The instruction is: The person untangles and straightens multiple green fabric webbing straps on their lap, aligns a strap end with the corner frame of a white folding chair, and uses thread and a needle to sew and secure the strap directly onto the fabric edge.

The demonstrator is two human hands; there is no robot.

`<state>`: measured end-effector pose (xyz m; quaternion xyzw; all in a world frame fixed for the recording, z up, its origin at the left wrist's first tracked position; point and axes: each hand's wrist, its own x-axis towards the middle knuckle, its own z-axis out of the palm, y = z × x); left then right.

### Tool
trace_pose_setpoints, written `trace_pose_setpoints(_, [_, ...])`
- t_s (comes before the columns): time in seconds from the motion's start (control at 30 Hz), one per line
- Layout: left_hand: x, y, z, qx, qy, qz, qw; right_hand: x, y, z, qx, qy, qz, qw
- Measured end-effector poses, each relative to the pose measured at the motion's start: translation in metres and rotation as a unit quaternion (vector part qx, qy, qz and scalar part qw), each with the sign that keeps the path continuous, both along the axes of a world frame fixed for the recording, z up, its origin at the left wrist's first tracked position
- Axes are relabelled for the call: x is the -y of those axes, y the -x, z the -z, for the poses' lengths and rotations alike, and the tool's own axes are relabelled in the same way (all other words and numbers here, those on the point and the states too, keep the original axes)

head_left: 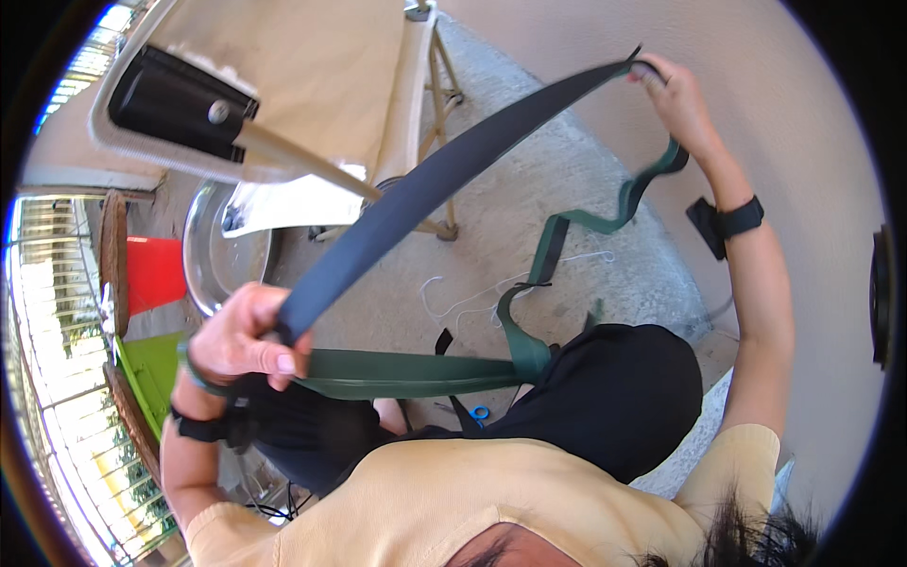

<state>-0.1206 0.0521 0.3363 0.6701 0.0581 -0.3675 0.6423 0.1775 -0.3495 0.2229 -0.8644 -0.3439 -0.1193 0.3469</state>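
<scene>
A long strap (444, 175), dark grey-black on one face and green on the other, is stretched between my two raised hands. My left hand (248, 338) is closed round it at the lower left, thumb on top. Up at the far right, my right hand (673, 99) pinches the other end of this stretch. From the left hand a green length (406, 373) runs back across my lap. Another twisted length (548, 248) hangs from near my right hand down over the floor to my knee. Part of the strap is hidden behind my left fingers.
A folding cot or chair with beige fabric (312, 66) and metal legs stands ahead on the left. Near it are a metal basin (200, 248), a red container (154, 274) and a green one (151, 373). Blue-handled scissors (480, 413) and white string (453, 300) lie low down. A wall (794, 123) rises at right.
</scene>
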Motion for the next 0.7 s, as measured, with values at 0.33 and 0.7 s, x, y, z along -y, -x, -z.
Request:
trace_pose_setpoints(0.33, [-0.170,0.077,-0.049,0.229,-0.664,-0.038,0.711,0.054,0.031,0.127,-0.206,0.078,0.120,0.968])
trace_pose_setpoints(0.7, [-0.011,0.009,-0.035,0.177,-0.410,-0.022,0.895,-0.035,0.122,0.033,-0.522,0.074,-0.207,0.824])
